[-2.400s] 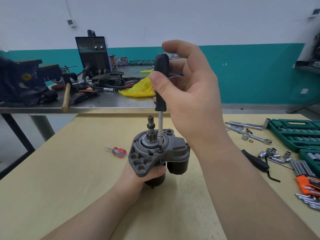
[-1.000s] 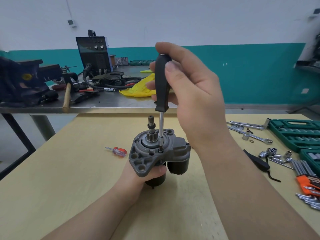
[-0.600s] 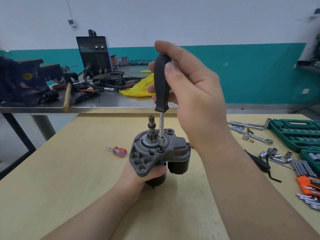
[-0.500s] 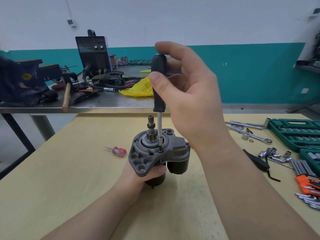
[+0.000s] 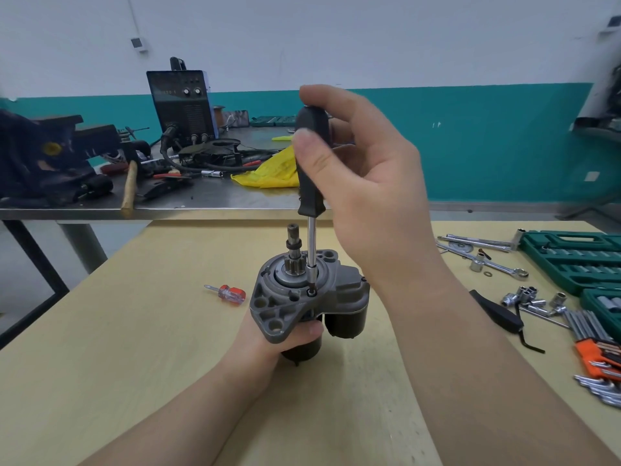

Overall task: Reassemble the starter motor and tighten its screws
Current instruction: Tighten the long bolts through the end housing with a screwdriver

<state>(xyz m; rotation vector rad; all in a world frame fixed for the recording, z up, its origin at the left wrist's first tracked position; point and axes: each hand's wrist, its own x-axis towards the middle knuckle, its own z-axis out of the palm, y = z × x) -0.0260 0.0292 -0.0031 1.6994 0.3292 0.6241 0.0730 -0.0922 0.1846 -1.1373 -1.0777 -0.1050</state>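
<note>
pale wooden tabletop (image 5: 134,348) fills the foreground, backed by a steel bench (image 5: 208,200) under a teal-banded wall. the starter motor (image 5: 309,297) is stood on end near the table's middle, pinion shaft (image 5: 294,247) pointing up, and is gripped from below and behind by the left hand (image 5: 268,338), whose thumb is curled under the grey nose housing. the black-handled screwdriver (image 5: 312,183) is held upright above it by the right hand (image 5: 366,183): the handle is pinched between thumb and forefinger, with the other fingers loosely curled behind it. its tip is seated in a screw (image 5: 312,291) on the housing face, just beside the pinion.

the relation that counts is judged to be alignment: the driver's long axis is kept vertical, parallel to the shaft, with the screw directly beneath the right hand and the motor braced lower by the left. tightening looks to be under way; a tilt of the handle could let the tip slip out.

a small red-handled screwdriver (image 5: 228,293) is lying to the motor's left, well apart. sockets (image 5: 531,297), wrenches (image 5: 487,260) and green tool cases (image 5: 578,260) are spread at the right.
</note>
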